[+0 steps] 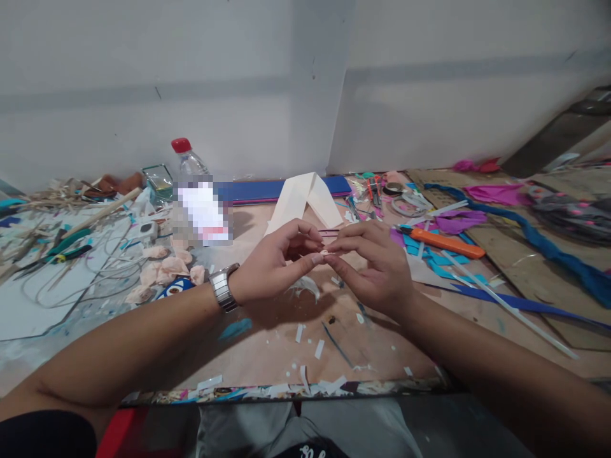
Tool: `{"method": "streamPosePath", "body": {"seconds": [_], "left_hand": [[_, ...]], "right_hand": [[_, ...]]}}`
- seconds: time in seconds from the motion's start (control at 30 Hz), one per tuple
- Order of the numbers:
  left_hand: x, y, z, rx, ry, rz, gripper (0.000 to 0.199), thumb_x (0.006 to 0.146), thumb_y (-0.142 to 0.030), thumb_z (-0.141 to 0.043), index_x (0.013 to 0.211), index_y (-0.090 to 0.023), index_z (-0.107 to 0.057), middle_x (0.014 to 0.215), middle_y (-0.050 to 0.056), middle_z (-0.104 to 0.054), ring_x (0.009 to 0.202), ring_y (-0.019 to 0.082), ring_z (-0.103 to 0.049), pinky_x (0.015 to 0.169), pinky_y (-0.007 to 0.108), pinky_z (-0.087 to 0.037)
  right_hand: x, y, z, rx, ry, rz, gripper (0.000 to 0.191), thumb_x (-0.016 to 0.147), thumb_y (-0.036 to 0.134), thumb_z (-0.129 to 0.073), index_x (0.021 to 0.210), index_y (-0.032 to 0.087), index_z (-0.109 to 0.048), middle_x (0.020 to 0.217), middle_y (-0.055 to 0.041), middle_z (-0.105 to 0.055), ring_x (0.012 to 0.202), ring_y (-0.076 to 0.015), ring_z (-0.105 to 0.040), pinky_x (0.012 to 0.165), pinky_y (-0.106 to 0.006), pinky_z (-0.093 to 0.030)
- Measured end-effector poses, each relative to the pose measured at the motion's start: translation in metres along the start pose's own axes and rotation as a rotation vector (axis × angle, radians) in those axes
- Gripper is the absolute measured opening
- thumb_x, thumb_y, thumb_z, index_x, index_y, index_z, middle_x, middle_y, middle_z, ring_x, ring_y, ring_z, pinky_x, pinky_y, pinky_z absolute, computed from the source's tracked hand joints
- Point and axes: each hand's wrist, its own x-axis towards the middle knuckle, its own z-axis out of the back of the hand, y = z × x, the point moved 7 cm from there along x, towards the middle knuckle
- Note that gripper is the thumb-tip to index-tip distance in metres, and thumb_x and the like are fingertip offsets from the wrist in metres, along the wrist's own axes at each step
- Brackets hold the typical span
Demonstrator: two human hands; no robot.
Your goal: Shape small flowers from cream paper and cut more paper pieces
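Note:
My left hand [274,264], with a metal watch [222,289] on its wrist, is closed in a pinch above the middle of the table. Meeting it at the fingertips is my right hand [377,267], closed as well. A small pale pinkish piece [324,252] shows between the fingertips of both hands; its exact kind is too small to tell. Just beyond the hands stands a folded cream strip [293,200], bent to a peak. Behind that lies a stack of dark blue strips [260,191]. Pale scraps [319,348] are scattered on the table below my hands.
On the left are a bottle with a red cap [181,145], crumpled peach pieces [167,271], green-handled pliers [71,245] and looped cable. An orange utility knife [449,243], a long blue strip [534,232] and cardboard [510,254] lie on the right. A wall rises behind.

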Motion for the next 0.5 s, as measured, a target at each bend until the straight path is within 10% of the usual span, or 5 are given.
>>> {"method": "streamPosePath", "body": {"seconds": [0.5], "left_hand": [[-0.003, -0.012, 0.014, 0.290, -0.173, -0.165, 0.016, 0.091, -0.026, -0.079, 0.101, -0.016, -0.074, 0.095, 0.006, -0.081, 0.082, 0.013, -0.077, 0.077, 0.022, -0.064]], "right_hand": [[0.000, -0.001, 0.001, 0.012, 0.004, -0.015, 0.013, 0.090, 0.027, -0.081, 0.091, 0.023, -0.069, 0.090, -0.0032, -0.071, 0.088, -0.0212, -0.070, 0.080, -0.039, -0.047]]}}
